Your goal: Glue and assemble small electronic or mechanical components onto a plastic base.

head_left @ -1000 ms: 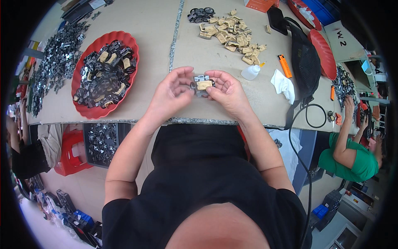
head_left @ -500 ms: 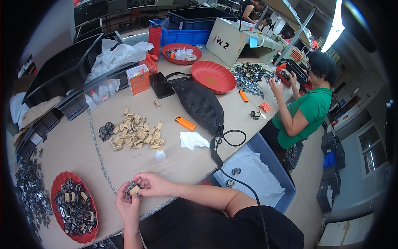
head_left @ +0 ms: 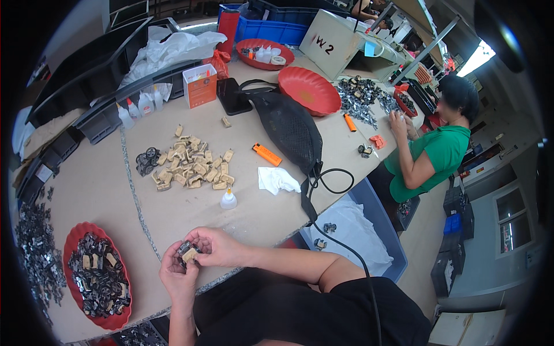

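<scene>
White plastic squeeze bottle with orange tip (head_left: 228,199): is being supported upright by the beige worktop (head_left: 179,210).
Small black-and-tan moulded piece (head_left: 188,252): is being held between both hands, left of the bottle and nearer the person; its finer detail is being hidden by the fingers.
Left hand (head_left: 175,271): is being held mostly closed, curled fingers and thumb being pressed around the piece's left side.
Right hand (head_left: 217,248): is being held nearly closed in a pinch, thumb and bent fingers being set on the piece's right side, in front of the bottle.
Loose tan oblong blocks (head_left: 195,164): are being heaped beyond the bottle, to its left.
Black wheeled parts (head_left: 148,162): are being bunched farther left of the bottle, beside the blocks.
Crumpled white cloth (head_left: 278,180): is being spread right of the bottle.
Red scalloped dish (head_left: 115,320): is being filled by dark and tan pieces, well left of the bottle and nearer the person.
</scene>
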Demonstrator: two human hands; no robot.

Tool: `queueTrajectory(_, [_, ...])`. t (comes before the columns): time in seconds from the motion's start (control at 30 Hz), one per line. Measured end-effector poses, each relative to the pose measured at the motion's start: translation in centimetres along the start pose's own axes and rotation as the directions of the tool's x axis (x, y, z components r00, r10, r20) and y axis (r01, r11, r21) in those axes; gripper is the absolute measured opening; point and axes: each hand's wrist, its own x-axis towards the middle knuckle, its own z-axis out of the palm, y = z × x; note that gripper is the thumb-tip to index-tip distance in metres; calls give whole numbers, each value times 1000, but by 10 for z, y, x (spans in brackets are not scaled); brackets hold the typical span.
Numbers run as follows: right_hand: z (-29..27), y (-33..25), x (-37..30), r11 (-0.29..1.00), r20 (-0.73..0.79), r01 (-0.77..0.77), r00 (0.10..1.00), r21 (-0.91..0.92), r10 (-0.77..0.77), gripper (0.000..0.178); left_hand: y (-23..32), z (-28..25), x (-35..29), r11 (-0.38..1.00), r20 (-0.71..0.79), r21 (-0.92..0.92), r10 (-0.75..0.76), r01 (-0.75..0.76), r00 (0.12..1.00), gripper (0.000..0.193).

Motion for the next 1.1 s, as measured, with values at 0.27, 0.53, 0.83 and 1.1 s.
queueTrajectory(0.27, [-3, 2, -1, 1000, -19, -3, 1000, -15, 2, 37, 0, 2, 2, 998, 7, -37, -55, 55, 998, 39])
queueTrajectory(0.53, [1, -2, -1, 999, -28, -7, 1000, -34, 6, 37, -1, 0, 0, 1000, 12, -23, -18, 19, 1000, 38])
queueTrajectory(0.83, [6, 1, 1, 995, -109, 61, 992, -73, -69, 38, -5, 0, -2, 996, -70, -81, 35, -40, 997, 39])
queueTrajectory(1.1, [1, -4, 0, 992, -208, 114, 973, 46, -102, 25, -7, 11, 7, 984, 3, -110, 140, -139, 990, 37])
